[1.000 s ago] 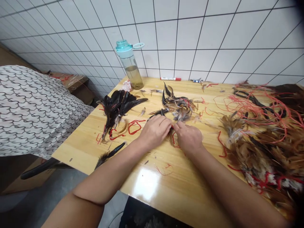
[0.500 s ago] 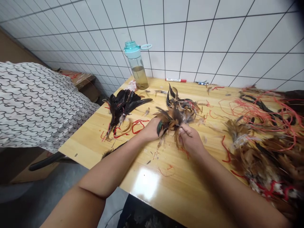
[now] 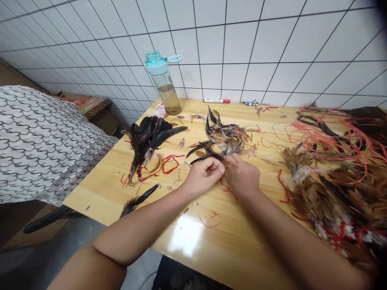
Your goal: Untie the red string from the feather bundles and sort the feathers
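My left hand (image 3: 206, 174) is closed in a pinch, its thumb and forefinger meeting near the right hand. Whatever sits between those fingertips is too small to make out, though a short bit of red string (image 3: 221, 181) shows just below them. My right hand (image 3: 243, 175) is closed with its knuckles up, at the quill end of a bunch of brown and black feathers (image 3: 208, 150). The bunch fans out to the left behind my fingers, and its base is hidden. Right beyond lies a pile of curled dark feathers (image 3: 228, 132).
Black feathers (image 3: 148, 137) and red string (image 3: 171, 164) lie to the left. A water bottle (image 3: 166, 90) and red marker (image 3: 217, 101) stand and lie by the tiled wall. Brown feather bundles (image 3: 329, 197) and tangled red string (image 3: 320, 135) cover the right. Patterned cloth (image 3: 45, 141) hangs left of the table.
The feather bunch, earlier held up and spread between both hands, is now lower with its tips leftward. My left hand has come round in front, fingertips close to the right hand. The view shifted slightly.
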`<state>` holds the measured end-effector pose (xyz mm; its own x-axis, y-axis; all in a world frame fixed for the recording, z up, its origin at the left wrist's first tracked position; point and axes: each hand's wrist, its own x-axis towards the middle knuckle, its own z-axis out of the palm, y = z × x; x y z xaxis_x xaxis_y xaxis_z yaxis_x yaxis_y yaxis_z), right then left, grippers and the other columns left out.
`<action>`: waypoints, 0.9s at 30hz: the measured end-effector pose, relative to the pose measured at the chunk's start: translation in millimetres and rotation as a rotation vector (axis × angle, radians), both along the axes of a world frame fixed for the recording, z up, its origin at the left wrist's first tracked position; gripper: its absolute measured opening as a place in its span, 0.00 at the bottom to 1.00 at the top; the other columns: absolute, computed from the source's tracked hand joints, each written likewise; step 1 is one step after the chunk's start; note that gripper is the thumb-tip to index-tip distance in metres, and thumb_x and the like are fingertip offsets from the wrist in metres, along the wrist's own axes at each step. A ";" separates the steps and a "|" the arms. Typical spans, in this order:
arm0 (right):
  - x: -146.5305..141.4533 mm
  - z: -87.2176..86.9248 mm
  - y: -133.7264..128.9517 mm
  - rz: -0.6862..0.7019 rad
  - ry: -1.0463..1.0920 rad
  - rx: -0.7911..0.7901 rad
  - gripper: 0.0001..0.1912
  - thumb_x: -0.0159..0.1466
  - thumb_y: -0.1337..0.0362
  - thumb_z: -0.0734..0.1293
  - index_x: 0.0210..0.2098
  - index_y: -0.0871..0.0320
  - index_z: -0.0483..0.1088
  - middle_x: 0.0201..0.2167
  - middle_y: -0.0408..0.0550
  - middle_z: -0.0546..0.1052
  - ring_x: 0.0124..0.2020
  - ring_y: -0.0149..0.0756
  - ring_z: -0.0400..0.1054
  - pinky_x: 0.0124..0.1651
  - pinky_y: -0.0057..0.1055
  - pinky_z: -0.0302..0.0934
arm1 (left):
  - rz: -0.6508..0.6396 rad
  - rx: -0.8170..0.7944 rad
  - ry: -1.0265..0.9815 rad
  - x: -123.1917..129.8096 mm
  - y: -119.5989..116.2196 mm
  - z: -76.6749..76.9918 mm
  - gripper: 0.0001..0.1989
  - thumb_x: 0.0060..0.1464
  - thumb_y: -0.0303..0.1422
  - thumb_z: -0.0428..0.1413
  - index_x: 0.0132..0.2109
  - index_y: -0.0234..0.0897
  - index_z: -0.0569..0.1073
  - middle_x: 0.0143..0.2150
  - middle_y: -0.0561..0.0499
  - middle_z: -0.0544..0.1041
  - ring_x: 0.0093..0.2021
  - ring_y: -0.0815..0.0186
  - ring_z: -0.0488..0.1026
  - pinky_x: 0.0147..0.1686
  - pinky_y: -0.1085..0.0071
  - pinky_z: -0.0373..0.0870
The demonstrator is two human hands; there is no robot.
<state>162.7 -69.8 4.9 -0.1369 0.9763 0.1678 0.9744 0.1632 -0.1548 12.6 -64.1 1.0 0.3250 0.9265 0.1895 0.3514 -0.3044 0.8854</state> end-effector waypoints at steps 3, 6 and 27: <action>-1.2 -2.4 -0.8 0.084 -0.106 0.036 0.13 0.67 0.66 0.56 0.40 0.56 0.72 0.35 0.50 0.75 0.29 0.34 0.67 0.29 0.35 0.40 | 0.003 0.283 0.190 -3.2 -0.8 5.4 0.06 0.59 0.29 0.51 0.34 0.35 0.71 0.30 0.51 0.74 0.32 0.69 0.69 0.34 0.72 0.66; -2.6 -1.6 -2.5 0.135 -0.162 0.012 0.15 0.68 0.68 0.54 0.38 0.56 0.72 0.33 0.50 0.75 0.30 0.35 0.67 0.29 0.35 0.41 | -0.034 0.618 0.458 -8.8 4.1 11.6 0.10 0.61 0.29 0.48 0.34 0.35 0.71 0.32 0.47 0.74 0.35 0.65 0.68 0.39 0.67 0.65; -12.4 -0.8 -4.1 0.103 1.650 -0.589 0.13 0.55 0.57 0.65 0.22 0.56 0.58 0.24 0.39 0.64 0.19 0.23 0.46 0.24 0.26 0.42 | -0.186 0.023 0.043 -28.1 33.7 8.9 0.12 0.58 0.37 0.53 0.33 0.35 0.74 0.33 0.48 0.78 0.37 0.64 0.74 0.42 0.68 0.69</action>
<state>150.2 -73.9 4.1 -0.2624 0.9518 -0.1586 -0.2586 -0.2277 -0.9388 -15.5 -30.4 9.9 0.4984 0.8453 0.1926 0.3244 -0.3878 0.8628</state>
